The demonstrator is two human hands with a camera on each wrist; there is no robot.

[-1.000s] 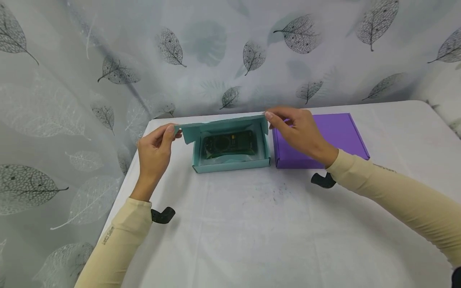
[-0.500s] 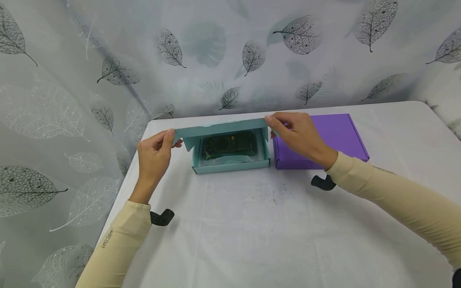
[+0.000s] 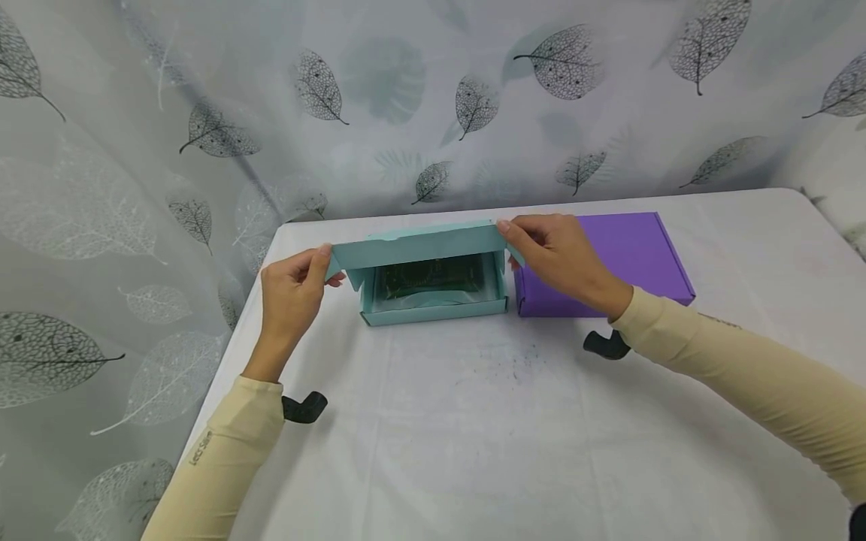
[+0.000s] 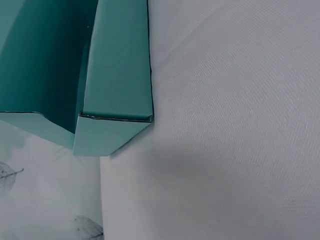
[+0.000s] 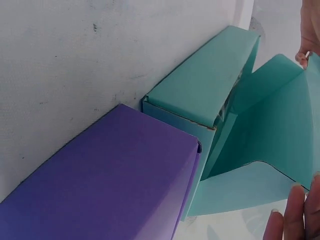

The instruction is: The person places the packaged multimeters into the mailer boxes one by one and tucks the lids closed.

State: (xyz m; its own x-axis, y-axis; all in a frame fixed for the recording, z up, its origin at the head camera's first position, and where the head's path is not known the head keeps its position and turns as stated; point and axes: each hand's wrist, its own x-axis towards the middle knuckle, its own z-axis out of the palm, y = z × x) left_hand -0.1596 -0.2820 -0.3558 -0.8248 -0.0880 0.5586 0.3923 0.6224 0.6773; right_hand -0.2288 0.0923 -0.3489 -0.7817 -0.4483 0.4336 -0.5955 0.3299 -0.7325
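Observation:
A teal cardboard box (image 3: 440,310) sits on the white-covered table with its hinged lid (image 3: 419,245) tilted partly down over it. Inside lies a dark green device in clear plastic (image 3: 433,278); the lid hides its upper part. My left hand (image 3: 292,293) pinches the lid's front left corner between thumb and fingers. At the front right corner, my right hand (image 3: 564,259) pinches the lid too. The left wrist view shows the box's front wall (image 4: 120,60) and the raised lid, but no hand. Fingertips (image 5: 295,212) of my right hand touch the lid's edge in the right wrist view.
Close by on the right, a closed purple box (image 3: 632,248) lies partly under my right wrist. Dark specks (image 3: 517,364) mark the white tablecloth (image 3: 460,451) in front. A leaf-printed curtain (image 3: 406,113) hangs behind and to the left.
Both hands have brought the lid's front edge down and forward, so it now covers more of the device. The box and the purple box have stayed in place.

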